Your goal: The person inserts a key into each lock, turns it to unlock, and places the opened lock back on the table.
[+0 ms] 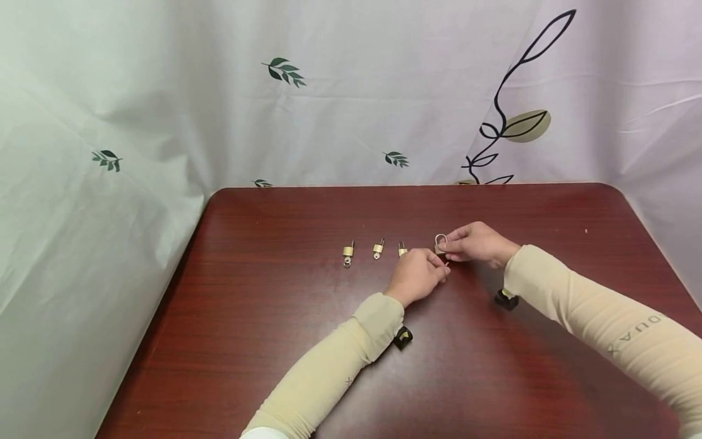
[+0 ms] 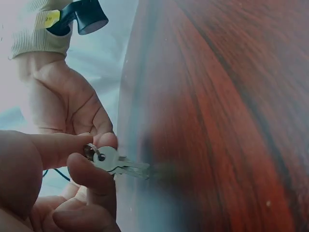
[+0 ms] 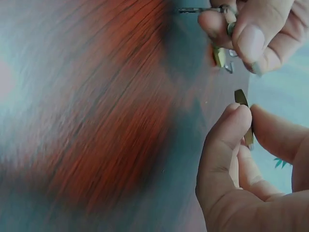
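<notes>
In the head view, my left hand [image 1: 418, 275] is held low over the table, just left of my right hand [image 1: 476, 242]. My left thumb and fingertips pinch a small ring with silver keys [image 2: 107, 159], their blades pointing away from the fingers in the left wrist view. Between thumb and fingers, my right hand grips a small brass padlock [image 3: 240, 96] by its body, seen edge-on in the right wrist view. Its shackle [image 1: 441, 236] points up and away in the head view. The keys and this padlock are apart.
Left of the hands, a row of brass padlocks lies on the reddish-brown table [image 1: 263, 317]: a left one [image 1: 348, 251] with a key ring at its lower end, a middle one [image 1: 378, 248], and a right one [image 1: 402, 247] partly behind my left hand. A patterned curtain [image 1: 340, 122] hangs behind.
</notes>
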Demonstrator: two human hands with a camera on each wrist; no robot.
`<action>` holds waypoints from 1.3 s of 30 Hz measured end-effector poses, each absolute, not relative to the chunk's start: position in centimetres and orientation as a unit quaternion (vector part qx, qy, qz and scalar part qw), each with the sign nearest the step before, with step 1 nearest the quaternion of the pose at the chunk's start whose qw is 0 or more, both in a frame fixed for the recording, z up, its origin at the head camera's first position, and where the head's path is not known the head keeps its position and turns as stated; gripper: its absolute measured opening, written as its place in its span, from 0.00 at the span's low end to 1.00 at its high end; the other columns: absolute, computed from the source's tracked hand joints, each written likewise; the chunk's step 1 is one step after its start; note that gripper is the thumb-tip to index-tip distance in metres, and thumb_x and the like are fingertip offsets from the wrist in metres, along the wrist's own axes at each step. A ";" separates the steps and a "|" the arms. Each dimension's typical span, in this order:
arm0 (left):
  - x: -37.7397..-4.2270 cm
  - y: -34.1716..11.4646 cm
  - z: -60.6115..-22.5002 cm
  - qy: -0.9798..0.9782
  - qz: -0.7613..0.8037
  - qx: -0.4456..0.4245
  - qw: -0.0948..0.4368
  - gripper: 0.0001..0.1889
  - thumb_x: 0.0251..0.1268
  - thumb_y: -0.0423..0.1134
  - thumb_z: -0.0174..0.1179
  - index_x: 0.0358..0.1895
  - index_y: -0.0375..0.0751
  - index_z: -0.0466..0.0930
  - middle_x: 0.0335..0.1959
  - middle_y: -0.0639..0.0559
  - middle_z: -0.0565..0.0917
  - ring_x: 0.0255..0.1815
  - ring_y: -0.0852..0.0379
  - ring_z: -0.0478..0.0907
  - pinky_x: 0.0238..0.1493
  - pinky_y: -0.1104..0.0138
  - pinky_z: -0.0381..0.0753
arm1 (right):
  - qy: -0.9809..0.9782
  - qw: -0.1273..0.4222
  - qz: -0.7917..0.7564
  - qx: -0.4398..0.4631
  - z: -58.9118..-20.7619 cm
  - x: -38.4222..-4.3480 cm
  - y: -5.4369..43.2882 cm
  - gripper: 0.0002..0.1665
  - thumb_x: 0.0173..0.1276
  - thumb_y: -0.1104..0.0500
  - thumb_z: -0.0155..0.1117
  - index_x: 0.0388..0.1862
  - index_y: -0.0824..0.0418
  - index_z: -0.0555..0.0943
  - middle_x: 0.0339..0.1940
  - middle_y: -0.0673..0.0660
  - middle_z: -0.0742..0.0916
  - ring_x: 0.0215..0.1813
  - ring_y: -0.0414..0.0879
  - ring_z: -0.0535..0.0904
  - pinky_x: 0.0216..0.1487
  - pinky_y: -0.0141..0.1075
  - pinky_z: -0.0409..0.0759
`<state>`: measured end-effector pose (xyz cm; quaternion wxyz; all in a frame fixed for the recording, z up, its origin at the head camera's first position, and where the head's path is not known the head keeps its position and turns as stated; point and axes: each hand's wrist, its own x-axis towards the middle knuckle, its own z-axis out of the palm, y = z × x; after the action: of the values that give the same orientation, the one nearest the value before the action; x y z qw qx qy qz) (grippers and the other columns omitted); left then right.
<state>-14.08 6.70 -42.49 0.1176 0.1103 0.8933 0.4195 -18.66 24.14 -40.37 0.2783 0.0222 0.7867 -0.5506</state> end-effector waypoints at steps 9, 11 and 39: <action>-14.5 6.3 -42.7 0.802 0.571 0.014 0.174 0.06 0.65 0.34 0.68 0.31 0.36 0.87 0.19 0.54 0.86 0.16 0.62 0.82 0.19 0.72 0.77 | 0.741 0.312 -0.593 0.047 -40.2 -18.7 24.3 0.29 0.75 0.60 0.62 0.65 0.80 0.70 0.36 0.50 0.87 0.38 0.35 0.83 0.47 0.29 0.82; -14.5 6.3 -42.8 0.774 0.605 0.001 0.187 0.04 0.65 0.31 0.67 0.33 0.33 0.86 0.23 0.48 0.88 0.19 0.59 0.85 0.22 0.71 0.80 | 0.738 0.313 -0.595 0.052 -40.1 -18.6 24.3 0.29 0.75 0.60 0.62 0.65 0.79 0.70 0.36 0.49 0.87 0.37 0.35 0.83 0.46 0.28 0.82; -15.0 5.4 -43.0 0.693 0.684 -0.030 0.226 0.08 0.65 0.25 0.63 0.43 0.26 0.87 0.38 0.38 0.89 0.20 0.62 0.83 0.22 0.75 0.75 | 0.720 0.307 -0.619 0.067 -39.9 -18.3 24.1 0.24 0.74 0.59 0.63 0.61 0.75 0.72 0.37 0.48 0.87 0.39 0.34 0.84 0.46 0.28 0.81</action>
<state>-14.96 5.39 -43.00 0.2256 -0.0303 0.6932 0.6838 -18.26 24.07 -39.95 0.3075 0.0673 0.7198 -0.6188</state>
